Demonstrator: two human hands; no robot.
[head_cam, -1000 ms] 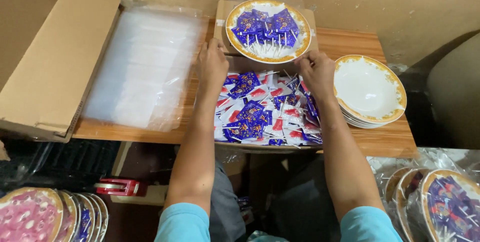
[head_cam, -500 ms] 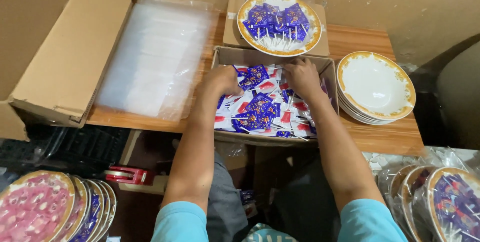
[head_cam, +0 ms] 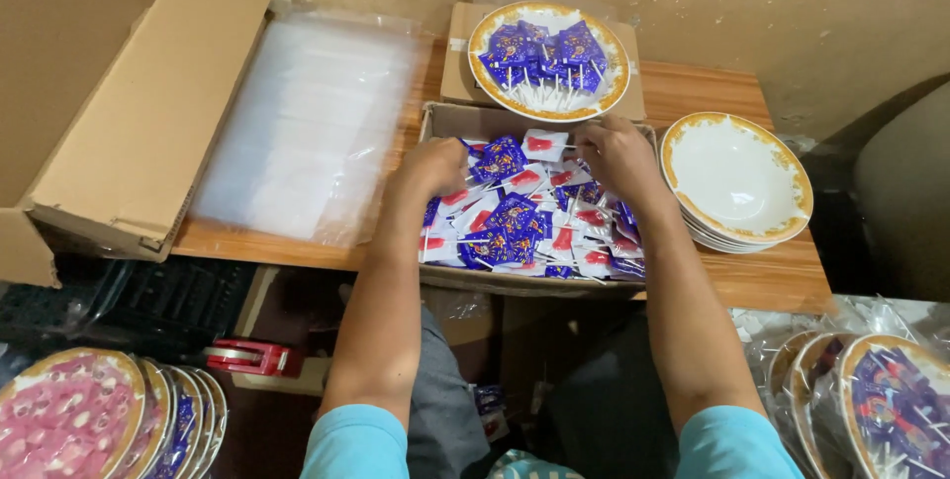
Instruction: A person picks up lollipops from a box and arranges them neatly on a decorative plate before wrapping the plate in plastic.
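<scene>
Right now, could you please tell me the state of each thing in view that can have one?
Candy box: open, full of wrapped lollipops.
Far plate: filled with blue lollipops.
Plate stack: top plate empty.
Large carton: open, flap raised.
Clear bags: flat, unfilled.
Left hand: in the candy box, fingers curled.
Right hand: in the candy box, among the lollipops.

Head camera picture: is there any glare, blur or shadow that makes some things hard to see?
In the head view, the clear plastic bags show soft glare, so single bags cannot be told apart; both hands, left hand and right hand, look slightly soft in the box of wrapped lollipops; the space under the wooden table is dark; the empty plates are bright but readable.
</scene>
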